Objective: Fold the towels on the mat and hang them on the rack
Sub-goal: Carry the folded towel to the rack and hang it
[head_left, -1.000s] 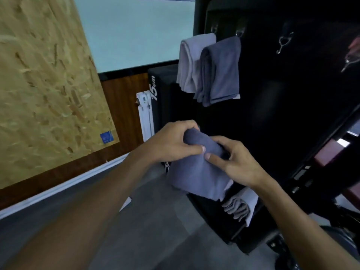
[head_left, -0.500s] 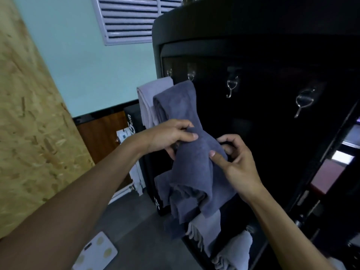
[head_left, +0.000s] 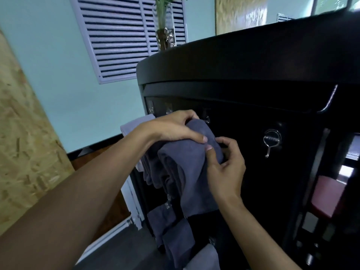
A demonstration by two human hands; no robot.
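Observation:
A folded dark grey towel [head_left: 191, 172] hangs in both my hands, held up against the black rack [head_left: 253, 71]. My left hand [head_left: 171, 127] grips its top fold from above, thumb across the front. My right hand [head_left: 226, 164] pinches the towel's right edge, just left of a hook [head_left: 206, 119] that peeks out above the fold. A light grey towel [head_left: 134, 123] hangs behind my left wrist, with another dark towel [head_left: 153, 172] beside it. More towels [head_left: 175, 238] hang lower down on the rack.
A bare metal hook [head_left: 271, 142] sticks out of the rack to the right. A plant in a vase [head_left: 165, 26] stands on the rack's top. A louvred vent [head_left: 124, 39] is on the pale wall, a chipboard panel [head_left: 25, 143] at left.
Both hands have lifted the dark towel from waist height up to the row of hooks. My view has tilted upward, so the rack's top and the vent now show.

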